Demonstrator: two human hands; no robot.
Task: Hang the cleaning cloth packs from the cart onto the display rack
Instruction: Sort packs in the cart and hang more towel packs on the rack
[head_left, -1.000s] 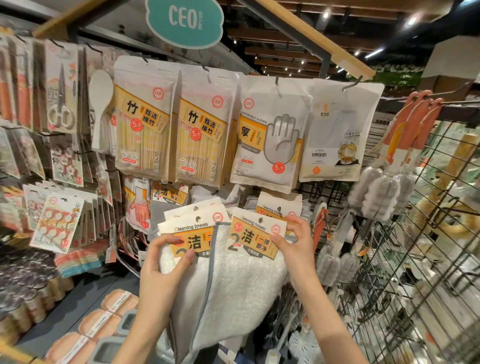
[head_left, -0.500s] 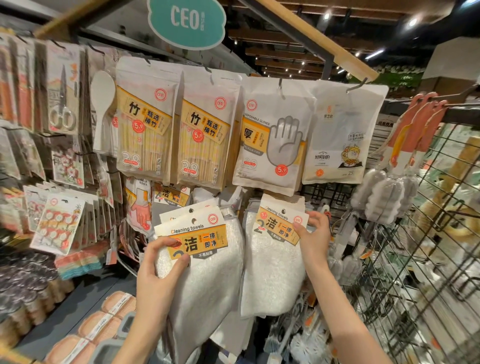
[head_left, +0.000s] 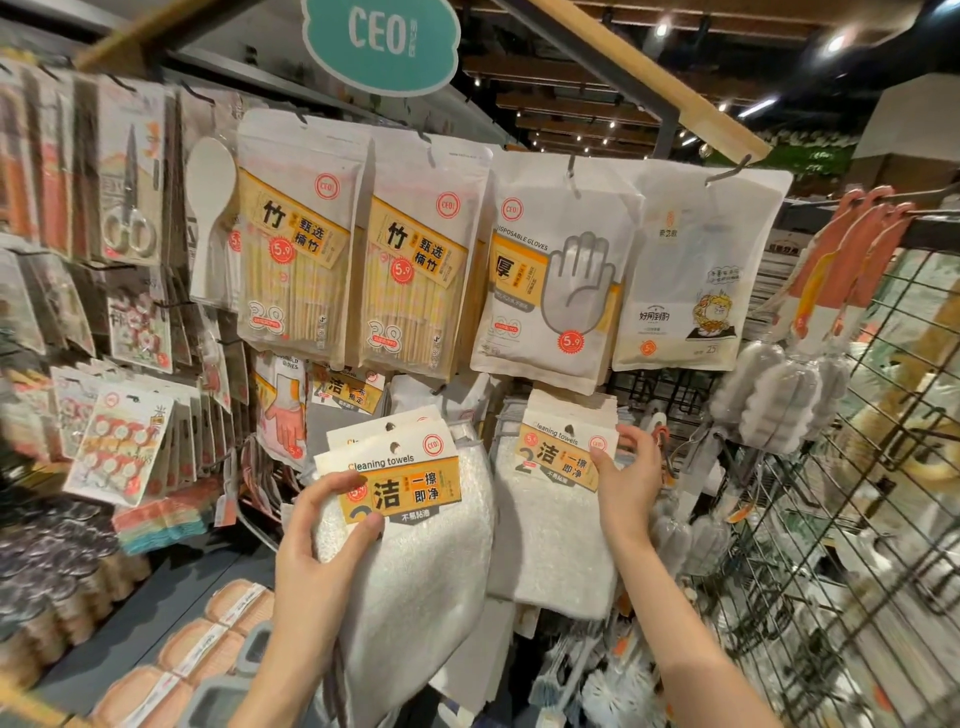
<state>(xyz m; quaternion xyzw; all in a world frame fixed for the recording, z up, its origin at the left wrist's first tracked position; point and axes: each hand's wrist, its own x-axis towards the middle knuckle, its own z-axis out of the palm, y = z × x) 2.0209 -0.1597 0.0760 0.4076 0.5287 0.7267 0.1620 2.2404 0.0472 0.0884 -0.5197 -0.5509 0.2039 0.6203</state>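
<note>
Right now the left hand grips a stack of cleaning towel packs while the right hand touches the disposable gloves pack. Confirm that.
Not quite. In the head view the right hand touches the hanging cleaning towel pack, below the disposable gloves pack. The left hand does grip a stack of cleaning towel packs.

Top row, hung left to right: two chopstick packs, glove pack, pouch. CEO sign is mounted above the chopstick packs. Scissors card and rice paddle are hung left of that row. Below the glove pack, a cleaning towel pack is hung at the front of a stack of the same packs; right hand is placed at its right edge. A second stack of towel packs is held by the left hand, left of and in front of the hung one. Bottle brushes are hung further right, wire grid beside them
</note>
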